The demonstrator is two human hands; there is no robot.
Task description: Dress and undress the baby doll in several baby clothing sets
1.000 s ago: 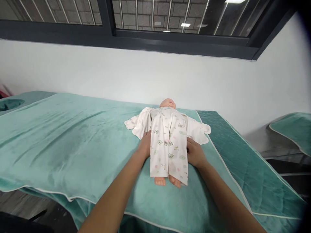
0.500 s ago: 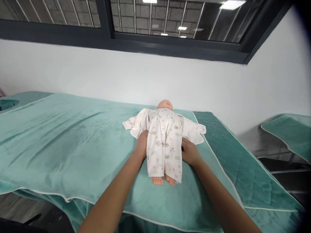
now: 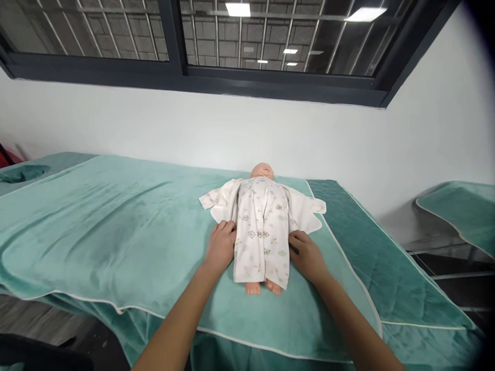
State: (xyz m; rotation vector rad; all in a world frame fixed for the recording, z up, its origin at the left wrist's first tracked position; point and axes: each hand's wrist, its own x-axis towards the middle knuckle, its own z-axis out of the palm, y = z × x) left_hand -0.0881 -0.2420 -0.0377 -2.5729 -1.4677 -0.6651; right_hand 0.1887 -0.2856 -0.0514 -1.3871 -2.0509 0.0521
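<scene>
A baby doll (image 3: pixel 263 170) lies on its back, its head toward the wall and its bare feet toward me. White printed baby pants (image 3: pixel 261 242) cover its front from the chest down to the ankles. Under them a white baby top (image 3: pixel 303 208) spreads out to both sides. My left hand (image 3: pixel 222 245) has its fingers closed at the left edge of the pants. At the opposite edge, my right hand (image 3: pixel 307 253) is closed likewise, with a small dark spot by its thumb that I cannot make out. The fingertips of both hands are partly hidden.
A light green blanket (image 3: pixel 116 221) with white piping covers the bed under the doll. To the right shows a darker quilted cover (image 3: pixel 367 247). A white wall (image 3: pixel 154 123) and a dark-framed window (image 3: pixel 278 82) stand behind. Another green-covered surface (image 3: pixel 464 211) is at far right.
Both hands have slid a little down along the sides of the pants, toward me. The doll stays in place; the view has tilted slightly upward.
</scene>
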